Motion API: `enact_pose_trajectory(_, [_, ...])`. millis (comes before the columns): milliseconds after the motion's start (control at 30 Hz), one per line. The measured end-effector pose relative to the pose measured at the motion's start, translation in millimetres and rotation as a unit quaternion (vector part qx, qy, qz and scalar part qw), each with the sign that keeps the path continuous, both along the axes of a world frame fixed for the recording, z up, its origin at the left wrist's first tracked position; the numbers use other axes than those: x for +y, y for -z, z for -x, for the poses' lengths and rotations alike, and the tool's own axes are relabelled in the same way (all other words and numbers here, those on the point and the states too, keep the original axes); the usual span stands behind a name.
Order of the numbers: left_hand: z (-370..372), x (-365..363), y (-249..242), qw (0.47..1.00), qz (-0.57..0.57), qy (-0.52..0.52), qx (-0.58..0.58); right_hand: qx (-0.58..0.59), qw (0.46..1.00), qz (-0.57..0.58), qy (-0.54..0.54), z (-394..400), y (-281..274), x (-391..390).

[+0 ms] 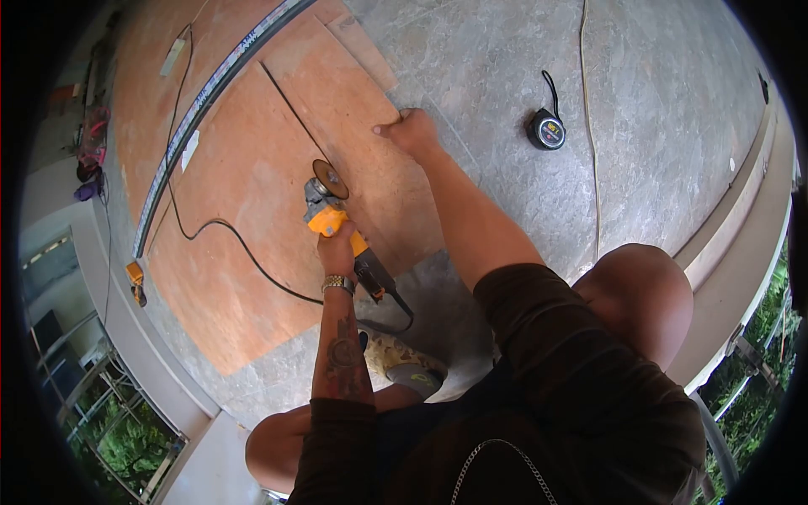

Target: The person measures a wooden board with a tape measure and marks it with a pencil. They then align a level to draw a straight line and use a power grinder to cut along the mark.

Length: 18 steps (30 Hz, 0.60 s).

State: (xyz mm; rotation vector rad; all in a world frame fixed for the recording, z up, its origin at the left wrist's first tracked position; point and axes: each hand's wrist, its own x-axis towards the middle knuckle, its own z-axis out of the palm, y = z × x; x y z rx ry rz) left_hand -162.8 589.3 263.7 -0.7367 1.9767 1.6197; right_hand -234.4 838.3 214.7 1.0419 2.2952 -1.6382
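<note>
My left hand grips a yellow angle grinder by its body. The grinder's disc stands on a large orange plywood sheet, at the near end of a dark cut line. My right hand presses down on the plywood's right edge, fingers curled over it, a little beyond the disc. The grinder's black cord trails left across the sheet. A watch sits on my left wrist.
A long metal straightedge lies diagonally across the plywood at the left. A black tape measure rests on the grey stone floor to the right, near a thin cord. My shoe and knees are close below. Floor edges drop off at both sides.
</note>
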Motion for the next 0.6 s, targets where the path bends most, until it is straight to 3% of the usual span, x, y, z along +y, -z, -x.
enact_pose_trajectory(600, [-21.5, 0.7, -8.5, 1.0, -0.017, -0.011, -0.003, 0.032, 0.999, 0.011, 0.016, -4.1, -2.6, -2.2])
